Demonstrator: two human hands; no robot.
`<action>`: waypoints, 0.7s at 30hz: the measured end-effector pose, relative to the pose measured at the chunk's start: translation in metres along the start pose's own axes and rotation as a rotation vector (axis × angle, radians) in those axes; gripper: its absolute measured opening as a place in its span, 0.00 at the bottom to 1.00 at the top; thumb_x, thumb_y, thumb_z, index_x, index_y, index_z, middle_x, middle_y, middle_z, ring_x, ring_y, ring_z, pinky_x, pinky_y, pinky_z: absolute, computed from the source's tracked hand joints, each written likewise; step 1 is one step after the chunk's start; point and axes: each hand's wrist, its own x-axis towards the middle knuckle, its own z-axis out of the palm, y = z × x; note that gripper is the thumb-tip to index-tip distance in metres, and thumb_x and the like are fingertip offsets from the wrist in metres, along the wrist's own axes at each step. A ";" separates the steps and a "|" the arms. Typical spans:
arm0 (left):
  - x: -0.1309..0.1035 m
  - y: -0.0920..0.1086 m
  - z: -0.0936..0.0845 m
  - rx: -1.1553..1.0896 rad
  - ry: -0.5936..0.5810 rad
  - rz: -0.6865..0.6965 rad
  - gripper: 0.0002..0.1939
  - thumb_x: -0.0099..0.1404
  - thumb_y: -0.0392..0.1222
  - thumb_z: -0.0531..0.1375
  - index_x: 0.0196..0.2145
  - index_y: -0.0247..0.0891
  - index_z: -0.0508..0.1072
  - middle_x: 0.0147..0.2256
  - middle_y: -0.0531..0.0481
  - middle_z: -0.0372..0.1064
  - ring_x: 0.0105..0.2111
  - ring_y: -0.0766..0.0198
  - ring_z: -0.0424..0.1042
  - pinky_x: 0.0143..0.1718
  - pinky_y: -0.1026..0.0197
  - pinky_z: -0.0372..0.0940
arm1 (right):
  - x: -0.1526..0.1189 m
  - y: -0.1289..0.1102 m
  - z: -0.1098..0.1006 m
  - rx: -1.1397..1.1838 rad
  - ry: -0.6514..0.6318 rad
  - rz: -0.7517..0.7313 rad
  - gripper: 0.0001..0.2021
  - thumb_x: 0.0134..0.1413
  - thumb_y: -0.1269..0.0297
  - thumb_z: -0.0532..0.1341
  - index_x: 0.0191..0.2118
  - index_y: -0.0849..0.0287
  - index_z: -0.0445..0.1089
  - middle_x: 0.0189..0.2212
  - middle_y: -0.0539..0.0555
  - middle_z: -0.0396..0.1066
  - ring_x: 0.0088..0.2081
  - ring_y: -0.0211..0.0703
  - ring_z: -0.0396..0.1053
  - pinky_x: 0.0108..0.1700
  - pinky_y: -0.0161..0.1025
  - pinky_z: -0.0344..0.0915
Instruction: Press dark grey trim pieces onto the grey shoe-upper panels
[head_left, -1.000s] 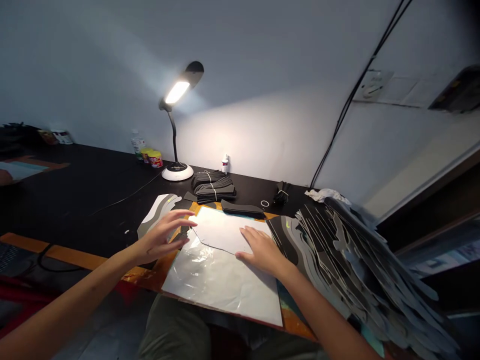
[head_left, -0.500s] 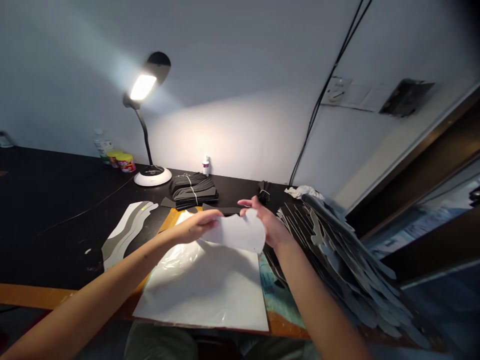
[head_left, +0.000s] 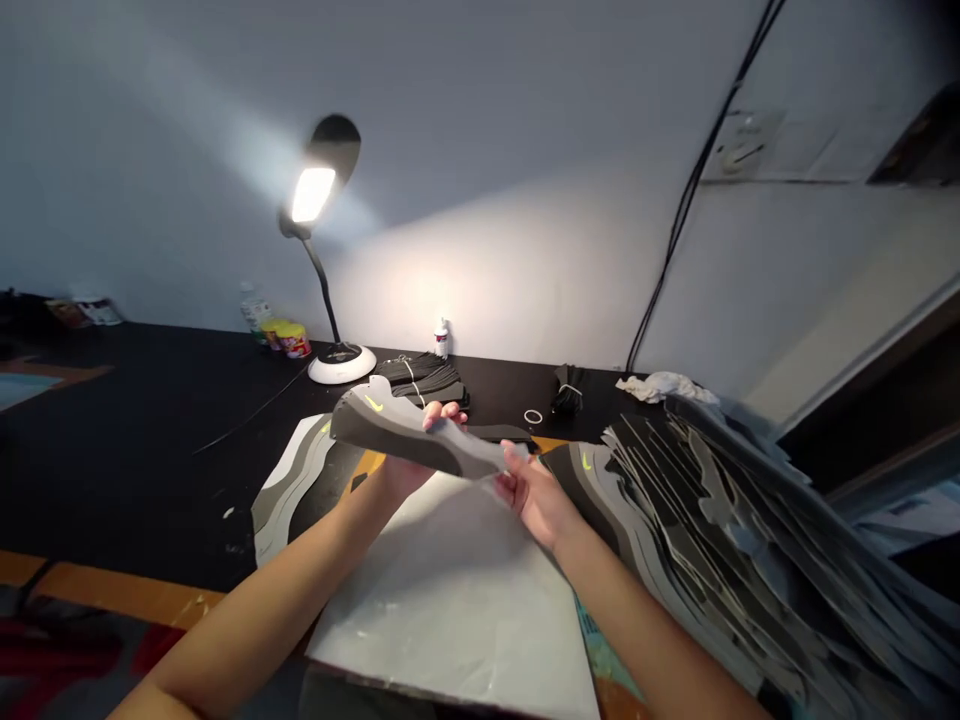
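A curved grey and dark-grey layered piece [head_left: 409, 427] with a small yellow swoosh mark is held up above a white board [head_left: 457, 600]. My left hand [head_left: 420, 455] grips its middle, fingers over the top edge and palm beneath. Its right end is pinched between the thumb and fingers of my right hand [head_left: 529, 490]. Similar grey pieces [head_left: 292, 480] lie on the black table left of the board. To the right, a large fanned pile of such pieces [head_left: 720, 540] covers the table edge.
A lit lamp [head_left: 341, 362] stands at the back left, beside yellow-and-pink tubs [head_left: 292, 340]. Along the wall are a banded dark stack [head_left: 424, 378], a small white bottle [head_left: 441, 338], a white ring [head_left: 533, 416], a tied dark bundle [head_left: 568, 388] and crumpled white cloth [head_left: 664, 387].
The held piece now shows its grey patterned face instead of a plain white one and extends further left. Both hands have changed their hold. The view has shifted left, and the pile's front pieces now show.
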 end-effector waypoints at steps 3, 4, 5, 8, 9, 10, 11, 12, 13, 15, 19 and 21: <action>-0.004 -0.006 -0.004 -0.056 0.008 -0.002 0.32 0.42 0.58 0.76 0.22 0.39 0.58 0.38 0.51 0.67 0.40 0.60 0.70 0.42 0.61 0.68 | -0.003 -0.001 0.004 0.066 -0.033 0.031 0.24 0.33 0.50 0.80 0.27 0.58 0.69 0.23 0.46 0.72 0.29 0.37 0.76 0.33 0.31 0.73; -0.005 -0.009 -0.005 -0.067 0.003 -0.008 0.31 0.43 0.59 0.75 0.22 0.40 0.59 0.39 0.50 0.67 0.40 0.59 0.70 0.42 0.61 0.68 | -0.005 0.002 0.006 0.041 -0.062 0.054 0.24 0.33 0.47 0.79 0.27 0.58 0.70 0.23 0.48 0.74 0.30 0.39 0.77 0.34 0.32 0.74; -0.007 -0.013 -0.005 -0.072 -0.005 -0.020 0.30 0.44 0.60 0.75 0.22 0.40 0.60 0.38 0.50 0.68 0.41 0.58 0.70 0.41 0.60 0.68 | -0.008 0.006 0.010 0.008 -0.086 0.071 0.24 0.33 0.46 0.78 0.29 0.59 0.72 0.25 0.49 0.75 0.30 0.40 0.77 0.34 0.34 0.75; -0.012 -0.027 -0.006 -0.040 -0.013 -0.075 0.23 0.51 0.60 0.71 0.25 0.40 0.67 0.41 0.47 0.71 0.43 0.53 0.72 0.43 0.56 0.69 | -0.014 0.018 0.019 -0.097 -0.063 0.015 0.26 0.37 0.50 0.78 0.42 0.58 0.77 0.34 0.51 0.80 0.28 0.40 0.76 0.32 0.37 0.76; -0.013 -0.032 -0.007 -0.021 0.003 -0.088 0.20 0.55 0.58 0.69 0.28 0.39 0.71 0.43 0.46 0.72 0.44 0.52 0.73 0.44 0.54 0.69 | -0.015 0.020 0.019 -0.112 -0.021 -0.026 0.26 0.38 0.53 0.78 0.44 0.58 0.77 0.36 0.51 0.80 0.28 0.40 0.75 0.31 0.36 0.75; -0.012 -0.037 -0.008 -0.003 0.030 -0.096 0.17 0.59 0.56 0.67 0.33 0.39 0.74 0.45 0.45 0.73 0.45 0.52 0.73 0.46 0.54 0.69 | -0.014 0.019 0.019 -0.113 0.033 -0.075 0.25 0.38 0.54 0.78 0.43 0.58 0.77 0.37 0.51 0.80 0.28 0.39 0.75 0.30 0.36 0.75; -0.009 -0.040 -0.010 0.012 0.066 -0.100 0.17 0.61 0.54 0.65 0.38 0.38 0.75 0.45 0.44 0.74 0.45 0.52 0.74 0.47 0.54 0.69 | -0.011 0.016 0.016 -0.102 0.096 -0.127 0.24 0.37 0.56 0.78 0.41 0.58 0.78 0.36 0.51 0.80 0.28 0.39 0.74 0.29 0.36 0.75; -0.006 -0.043 -0.012 0.027 0.103 -0.105 0.17 0.63 0.53 0.64 0.41 0.37 0.76 0.45 0.43 0.75 0.45 0.52 0.74 0.48 0.54 0.69 | -0.007 0.012 0.012 -0.086 0.158 -0.171 0.23 0.35 0.55 0.79 0.39 0.58 0.78 0.34 0.51 0.80 0.27 0.38 0.73 0.28 0.35 0.75; -0.003 -0.045 -0.014 0.041 0.137 -0.109 0.17 0.64 0.53 0.63 0.43 0.36 0.75 0.45 0.42 0.75 0.45 0.53 0.75 0.49 0.54 0.70 | -0.002 0.006 0.007 -0.069 0.211 -0.207 0.22 0.34 0.54 0.79 0.36 0.59 0.77 0.31 0.51 0.79 0.25 0.38 0.72 0.28 0.35 0.75; 0.004 -0.046 -0.017 0.076 0.192 -0.111 0.19 0.65 0.54 0.63 0.45 0.36 0.75 0.45 0.41 0.76 0.45 0.54 0.76 0.50 0.54 0.70 | 0.007 -0.006 -0.004 -0.037 0.282 -0.267 0.22 0.34 0.51 0.79 0.33 0.58 0.76 0.27 0.50 0.77 0.23 0.36 0.70 0.28 0.34 0.75; 0.008 -0.041 -0.019 0.196 0.261 -0.057 0.28 0.61 0.56 0.69 0.53 0.40 0.71 0.48 0.44 0.75 0.44 0.59 0.77 0.50 0.56 0.70 | 0.018 -0.015 -0.017 -0.016 0.315 -0.304 0.22 0.35 0.48 0.79 0.30 0.56 0.75 0.24 0.49 0.76 0.22 0.35 0.69 0.27 0.32 0.75; 0.005 -0.042 -0.017 0.272 0.289 -0.041 0.31 0.55 0.55 0.73 0.51 0.39 0.71 0.45 0.45 0.75 0.41 0.59 0.77 0.48 0.58 0.70 | 0.018 -0.011 -0.016 -0.028 0.293 -0.300 0.22 0.33 0.48 0.79 0.30 0.57 0.75 0.24 0.49 0.75 0.22 0.35 0.68 0.26 0.33 0.75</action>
